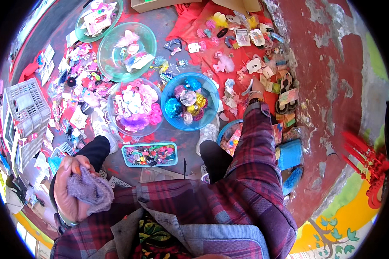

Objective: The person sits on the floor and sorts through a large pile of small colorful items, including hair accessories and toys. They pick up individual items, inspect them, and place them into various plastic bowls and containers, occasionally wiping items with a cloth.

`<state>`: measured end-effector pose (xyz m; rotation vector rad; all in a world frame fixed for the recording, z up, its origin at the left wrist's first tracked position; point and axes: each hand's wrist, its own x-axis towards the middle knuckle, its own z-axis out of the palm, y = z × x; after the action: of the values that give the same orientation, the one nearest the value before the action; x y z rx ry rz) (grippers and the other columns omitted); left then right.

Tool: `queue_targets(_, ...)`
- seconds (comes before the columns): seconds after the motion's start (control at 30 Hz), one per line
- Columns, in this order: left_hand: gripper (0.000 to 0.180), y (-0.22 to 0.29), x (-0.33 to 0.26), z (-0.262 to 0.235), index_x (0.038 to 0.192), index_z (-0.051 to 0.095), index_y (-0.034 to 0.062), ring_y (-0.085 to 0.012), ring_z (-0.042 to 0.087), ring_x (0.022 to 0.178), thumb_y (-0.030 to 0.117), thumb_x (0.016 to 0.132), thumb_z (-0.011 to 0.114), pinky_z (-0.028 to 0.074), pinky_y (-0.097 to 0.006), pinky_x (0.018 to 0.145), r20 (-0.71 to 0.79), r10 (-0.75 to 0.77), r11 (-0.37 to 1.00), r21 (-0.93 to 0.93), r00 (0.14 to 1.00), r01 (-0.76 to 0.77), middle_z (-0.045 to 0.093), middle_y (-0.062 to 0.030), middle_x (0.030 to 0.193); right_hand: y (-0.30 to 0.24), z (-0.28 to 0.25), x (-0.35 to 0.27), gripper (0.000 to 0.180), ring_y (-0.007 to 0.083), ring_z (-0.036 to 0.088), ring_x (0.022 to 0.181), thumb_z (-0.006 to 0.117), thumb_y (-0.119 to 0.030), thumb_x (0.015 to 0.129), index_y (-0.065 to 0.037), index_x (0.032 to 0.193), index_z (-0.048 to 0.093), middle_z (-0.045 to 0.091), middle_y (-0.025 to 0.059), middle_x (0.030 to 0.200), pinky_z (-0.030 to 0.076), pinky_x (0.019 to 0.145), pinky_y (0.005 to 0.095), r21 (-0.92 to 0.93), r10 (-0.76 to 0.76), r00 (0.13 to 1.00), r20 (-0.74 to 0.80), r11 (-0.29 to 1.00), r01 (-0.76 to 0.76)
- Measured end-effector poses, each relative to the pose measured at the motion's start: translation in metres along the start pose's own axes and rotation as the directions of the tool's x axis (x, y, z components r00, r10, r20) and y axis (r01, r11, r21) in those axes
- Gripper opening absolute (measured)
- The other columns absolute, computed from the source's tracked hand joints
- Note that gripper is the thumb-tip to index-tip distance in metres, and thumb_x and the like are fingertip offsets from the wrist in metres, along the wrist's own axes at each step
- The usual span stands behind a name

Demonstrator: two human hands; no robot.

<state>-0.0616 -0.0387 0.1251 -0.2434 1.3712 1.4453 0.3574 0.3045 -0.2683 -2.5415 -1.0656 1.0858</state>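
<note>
Close to my body at the lower left, my left hand (69, 185) is closed around a bundled fuzzy grey-purple cloth (90, 190). My right arm stretches forward to the red cloth (240, 101) on the floor. At its end my right hand (256, 87), with a bracelet at the wrist, is down among small hair accessories. A slim whitish piece (247, 89) lies against its fingers; whether they grip it is too small to tell. Nearby are a white flower-shaped hair clip (254, 65) and a white-and-pink hair bow (230, 95).
Between my feet and beyond stand a blue bowl (164, 108) of glittery balls, a clear bowl (112, 123) of pink hair ties, a green bowl (101, 56) and a teal basket (124, 152). A grey plastic crate (26, 103) and piles of accessories lie leftward; a rough wall (333, 86) bounds the right.
</note>
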Motion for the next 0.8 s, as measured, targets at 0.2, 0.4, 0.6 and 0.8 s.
queue_targets(0.2,0.022,-0.006,0.002,0.006,0.076,0.043,0.0042,-0.0203,0.054,0.069,0.022,0.087,0.046,0.050,-0.032,0.064,-0.025,0.005,1.000,0.009,1.000,-0.005,0.049,-0.0123,0.084,-0.068,0.008,-0.048,0.052,0.0325,0.056,0.097,0.057,-0.046,0.071,-0.001,0.097,0.059,0.058,0.0205,0.104,0.045,0.079,0.0397,-0.367,-0.390,0.917,-0.078,0.867,0.338)
queue_targets(0.4,0.022,-0.006,0.005,0.011,0.075,0.043,0.0040,-0.0204,0.054,0.068,0.022,0.087,0.046,0.050,-0.032,0.064,-0.032,0.007,0.999,0.043,0.999,-0.006,0.049,-0.0121,0.082,-0.063,0.018,0.002,0.038,0.0307,0.060,0.087,0.053,-0.043,0.075,-0.011,0.094,0.063,0.061,0.0176,0.097,0.047,0.072,0.0403,-0.748,-0.423,0.888,0.181,0.527,0.403)
queue_targets(0.6,0.023,-0.002,0.004,0.005,0.074,0.043,0.0045,-0.0200,0.054,0.068,0.023,0.087,0.047,0.050,-0.032,0.065,-0.022,0.000,1.000,0.016,1.000,0.000,0.049,-0.0119,0.081,-0.005,-0.047,0.067,0.028,0.0240,0.055,0.066,0.052,-0.025,0.078,-0.002,0.090,0.061,0.060,0.0142,0.085,0.043,0.058,0.0338,-0.507,-0.296,0.877,0.378,0.726,0.464)
queue_targets(0.8,0.022,-0.001,-0.008,0.000,0.074,0.044,0.0046,-0.0196,0.054,0.068,0.023,0.087,0.046,0.049,-0.031,0.064,-0.028,0.030,1.000,-0.007,0.999,-0.030,0.049,-0.0114,0.082,-0.016,-0.075,0.002,0.021,0.0102,0.041,0.037,0.061,-0.023,0.076,-0.003,0.083,0.058,0.054,0.0021,0.060,0.031,0.034,0.0210,0.438,-0.220,0.878,0.426,0.899,0.012)
